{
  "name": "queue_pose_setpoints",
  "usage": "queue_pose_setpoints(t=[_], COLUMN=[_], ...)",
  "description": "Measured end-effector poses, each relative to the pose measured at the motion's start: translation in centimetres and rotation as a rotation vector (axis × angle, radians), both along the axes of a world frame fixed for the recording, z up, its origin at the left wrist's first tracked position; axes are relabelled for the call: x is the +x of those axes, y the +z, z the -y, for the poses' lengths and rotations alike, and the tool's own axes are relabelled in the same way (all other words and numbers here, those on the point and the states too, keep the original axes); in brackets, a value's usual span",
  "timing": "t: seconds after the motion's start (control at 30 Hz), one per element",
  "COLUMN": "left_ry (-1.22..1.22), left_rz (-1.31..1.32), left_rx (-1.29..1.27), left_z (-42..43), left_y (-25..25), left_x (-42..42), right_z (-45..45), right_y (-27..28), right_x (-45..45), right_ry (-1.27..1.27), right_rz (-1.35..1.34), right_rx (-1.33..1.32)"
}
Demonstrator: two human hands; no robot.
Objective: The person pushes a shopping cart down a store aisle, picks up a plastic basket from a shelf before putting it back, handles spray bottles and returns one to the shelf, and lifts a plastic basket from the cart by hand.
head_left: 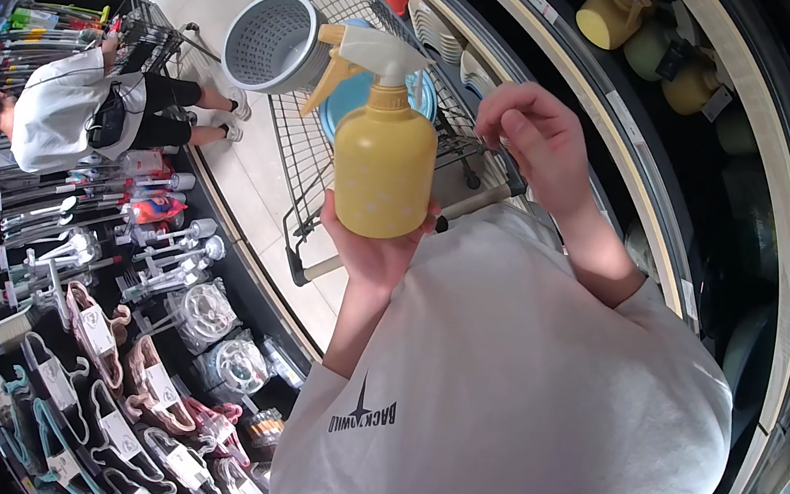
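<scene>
In front of the dark wire shopping cart (293,154), the left hand (366,251) cups the rounded yellow plastic spray bottle (384,170) from below, apparently just holding it up; the right hand (542,148), loosely curled, grips nothing visible. Moving calls for steady base support.

the left hand (373,256) is raised before the chest, palm cupped, fingers partly hidden, the bare left forearm (359,328) upright. the right hand (542,148) is lifted too, fingers loosely curled, thumb bent inward, the right forearm (606,256) slanting.
</scene>
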State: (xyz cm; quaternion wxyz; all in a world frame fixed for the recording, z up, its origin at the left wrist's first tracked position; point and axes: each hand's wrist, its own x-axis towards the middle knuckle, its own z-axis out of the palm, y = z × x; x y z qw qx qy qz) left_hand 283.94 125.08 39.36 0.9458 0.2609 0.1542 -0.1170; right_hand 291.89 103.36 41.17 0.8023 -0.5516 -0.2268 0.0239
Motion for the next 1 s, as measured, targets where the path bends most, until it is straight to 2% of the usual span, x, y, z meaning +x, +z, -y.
queue_pose_setpoints(t=[0.17, 0.23, 0.27, 0.3, 0.4, 0.43, 0.5, 0.53, 0.63, 0.7, 0.77, 0.83, 0.9, 0.97, 1.0], left_ry=[0.015, -0.031, -0.142, -0.181, -0.114, -0.135, -0.294, -0.306, -0.296, -0.198, -0.265, -0.303, -0.258, -0.166, -0.134], left_rz=[-0.049, 0.022, 0.191, 0.197, -0.017, -0.01, 0.068, 0.075, -0.022, 0.112, 0.197, 0.246, 0.255, 0.466, 0.547], left_rx=[0.093, 0.206, 0.109, 0.097, 0.22, 0.218, 0.22, 0.221, 0.186, 0.495, 0.576, 0.895, 0.971, 1.516, 1.651], left_z=[0.5, 0.6, -0.2, -0.2, 1.5, 1.6, 1.3, 1.6, 3.2, 4.4, 2.9, 2.3, 1.8, 1.3, 0.4], left_y=[-0.9, -1.8, -3.2, -3.3, -2.1, -2.4, -3.2, -3.4, -3.9, -5.2, -8.6, -11.5, -14.6, -17.0, -19.8], left_x=[-0.1, -0.3, -0.4, -0.5, -0.5, -0.5, -0.2, 0.0, 0.5, 1.4, 2.5, 3.6, 3.9, 3.7, 3.7], right_z=[0.3, 0.6, 1.2, 1.5, 2.7, 3.2, 4.1, 4.5, 6.2, 7.9, 9.9, 11.7, 13.0, 14.2, 14.6], right_y=[0.5, 1.0, 1.1, 0.8, 2.3, 2.4, 2.7, 2.0, 2.6, 2.2, 1.9, 1.9, 1.7, 1.1, 1.0], right_x=[0.6, 1.1, 1.1, 1.1, 0.5, 0.3, 0.1, 0.2, -0.8, -1.0, -1.0, -1.0, -1.1, -0.7, -0.6], right_ry=[-0.131, -0.193, -0.148, -0.129, -0.108, -0.129, -0.196, -0.26, -0.32, -0.407, -0.696, -0.87, -1.07, -1.201, -1.251], right_rz=[0.07, 0.156, 0.115, 0.14, 0.098, 0.099, 0.094, 0.187, 0.182, 0.212, 0.377, 0.477, 0.519, 0.529, 0.48], right_rx=[-0.015, -0.135, -0.189, -0.204, -0.325, -0.328, -0.577, -0.544, -0.502, -0.505, -0.597, -0.657, -0.749, -0.792, -0.805])
